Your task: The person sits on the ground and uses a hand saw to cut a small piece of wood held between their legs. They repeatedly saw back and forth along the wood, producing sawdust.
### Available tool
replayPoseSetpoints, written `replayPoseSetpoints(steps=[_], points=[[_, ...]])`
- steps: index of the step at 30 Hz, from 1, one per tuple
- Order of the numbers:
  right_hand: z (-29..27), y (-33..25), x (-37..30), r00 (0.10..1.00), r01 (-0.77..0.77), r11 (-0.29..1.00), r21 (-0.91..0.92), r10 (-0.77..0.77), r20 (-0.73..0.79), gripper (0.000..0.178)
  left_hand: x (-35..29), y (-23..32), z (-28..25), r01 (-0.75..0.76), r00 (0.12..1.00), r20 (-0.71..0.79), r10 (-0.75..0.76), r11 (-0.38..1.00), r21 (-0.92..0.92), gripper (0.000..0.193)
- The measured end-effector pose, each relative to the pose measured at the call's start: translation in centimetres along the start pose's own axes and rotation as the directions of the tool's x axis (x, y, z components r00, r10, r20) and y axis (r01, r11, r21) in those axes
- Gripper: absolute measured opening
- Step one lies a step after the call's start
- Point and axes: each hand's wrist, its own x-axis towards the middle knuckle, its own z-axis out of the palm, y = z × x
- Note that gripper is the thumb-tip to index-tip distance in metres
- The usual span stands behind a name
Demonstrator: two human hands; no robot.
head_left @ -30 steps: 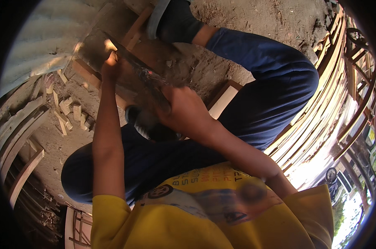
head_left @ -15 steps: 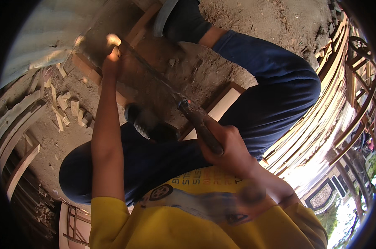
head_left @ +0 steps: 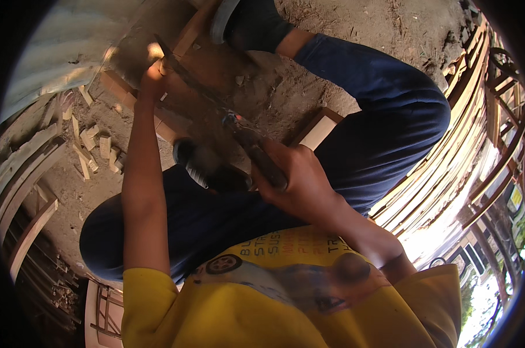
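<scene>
My right hand [head_left: 294, 174] is wrapped around the dark handle [head_left: 265, 165] of a handsaw, seen nearly edge-on. Its narrow blade [head_left: 199, 87] slants up and left toward my left hand [head_left: 152, 81]. That hand is closed at the far end of my outstretched arm, beside the blade tip. A small pale bit of wood [head_left: 161, 68] shows at its fingers, partly hidden and sunlit. Below and beyond the hand lie a reddish-brown board [head_left: 120, 90] and a wooden strip [head_left: 196, 29].
Several offcut wood blocks [head_left: 88, 139] lie on the dirt floor to the left. A corrugated metal sheet [head_left: 59, 52] stands at upper left. Long stacked timber strips [head_left: 442, 162] fill the right side. My feet in dark footwear [head_left: 248, 26] and bent legs surround the work.
My right hand has pushed the saw forward, up and to the left, so the blade tip now reaches past my left hand. My left hand stays nearly in place.
</scene>
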Motion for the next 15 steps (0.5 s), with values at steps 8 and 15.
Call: replayPoseSetpoints(steps=[8, 15], points=[[-1.5, 1.0, -3.1, 0.997, 0.011, 0.997, 0.079, -0.004, -0.08, 0.008, 0.5, -1.4, -0.4, 0.007, 0.999, 0.037, -0.007, 1.0, -0.001, 0.035], [-1.4, 0.5, -2.1, 0.998, 0.018, 0.993, 0.114, -0.011, -0.06, 0.007, 2.0, -1.3, -3.0, 0.239, 0.896, 0.377, -0.235, 0.97, 0.038, 0.043]])
